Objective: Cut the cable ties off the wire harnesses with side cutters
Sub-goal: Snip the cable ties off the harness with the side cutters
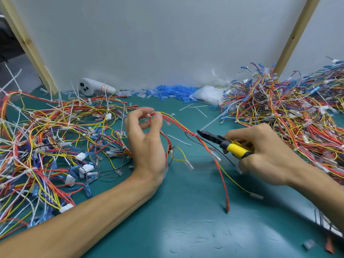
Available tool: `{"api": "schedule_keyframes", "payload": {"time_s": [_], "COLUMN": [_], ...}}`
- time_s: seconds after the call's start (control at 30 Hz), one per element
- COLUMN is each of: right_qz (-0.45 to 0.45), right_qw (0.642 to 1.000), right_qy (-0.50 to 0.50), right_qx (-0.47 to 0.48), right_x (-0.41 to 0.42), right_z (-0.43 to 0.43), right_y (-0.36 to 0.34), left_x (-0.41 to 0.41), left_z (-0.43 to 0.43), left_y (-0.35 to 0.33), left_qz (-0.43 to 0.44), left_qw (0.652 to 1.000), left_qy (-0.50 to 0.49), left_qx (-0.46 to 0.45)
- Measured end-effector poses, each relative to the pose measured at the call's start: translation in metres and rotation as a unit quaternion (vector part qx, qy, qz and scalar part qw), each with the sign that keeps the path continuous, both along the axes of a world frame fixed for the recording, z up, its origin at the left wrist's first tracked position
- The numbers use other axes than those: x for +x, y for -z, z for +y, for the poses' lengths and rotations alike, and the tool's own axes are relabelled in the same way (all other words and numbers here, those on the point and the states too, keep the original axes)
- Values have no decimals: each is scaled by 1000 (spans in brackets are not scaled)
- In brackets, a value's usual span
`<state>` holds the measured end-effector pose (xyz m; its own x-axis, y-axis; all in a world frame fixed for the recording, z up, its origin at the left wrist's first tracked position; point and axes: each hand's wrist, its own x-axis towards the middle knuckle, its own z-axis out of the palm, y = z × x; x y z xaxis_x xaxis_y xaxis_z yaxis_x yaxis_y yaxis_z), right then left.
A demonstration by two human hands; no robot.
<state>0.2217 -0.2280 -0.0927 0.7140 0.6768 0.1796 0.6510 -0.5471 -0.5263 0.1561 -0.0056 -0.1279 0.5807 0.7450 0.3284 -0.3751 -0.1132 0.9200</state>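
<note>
The left hand (147, 138) pinched the red-and-yellow wire harness (178, 123) between thumb and fingertips, holding it up off the table (186, 202). The right hand (268, 157) was curled round the yellow handles of the side cutters (221, 141), whose nose sat at a white cable tie (210, 124) on the raised bundle. Whether the blades had closed on it could not be told. The step in hand was judged to be the cut itself, and the next move called for a squeeze kept clear of the insulation. Open table lay near both hands, bounded by the left wire pile (46, 136), the right wire pile (288, 108) and the white back panel (167, 43).
</note>
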Motion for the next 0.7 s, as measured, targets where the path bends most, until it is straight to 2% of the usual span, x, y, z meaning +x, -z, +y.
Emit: {"api": "schedule_keyframes", "payload": {"time_s": [0.07, 0.1, 0.17, 0.2, 0.27, 0.37, 0.5, 0.7], "right_qz": [1, -5, -31, -46, -63, -71, -63, -11], "right_qw": [1000, 1000, 999, 999, 997, 997, 998, 997], "right_qy": [5, 6, 2, -4, -16, -11, 9, 47], "right_qx": [-1, -3, -9, -15, -29, -26, 9, 60], "right_x": [0, 0, -1, -2, -4, -6, -5, 1], "right_z": [-1, -1, -1, -1, 2, 4, 2, 1], "right_y": [-1, -1, -2, -1, 0, 0, -1, -3], "left_x": [-4, -7, -15, -17, -19, -19, -16, -9], "left_z": [1, 0, -7, -11, -15, -15, -12, -14], "left_y": [-1, -2, -1, 2, 3, 0, 2, 2], "left_qz": [20, 7, -14, -8, 26, 61, 46, 21], "left_qw": [992, 976, 919, 891, 856, 843, 841, 889], "left_qy": [-40, -39, -10, 8, 23, 33, 36, 0], "left_qx": [120, 214, 394, 454, 516, 534, 538, 458]}}
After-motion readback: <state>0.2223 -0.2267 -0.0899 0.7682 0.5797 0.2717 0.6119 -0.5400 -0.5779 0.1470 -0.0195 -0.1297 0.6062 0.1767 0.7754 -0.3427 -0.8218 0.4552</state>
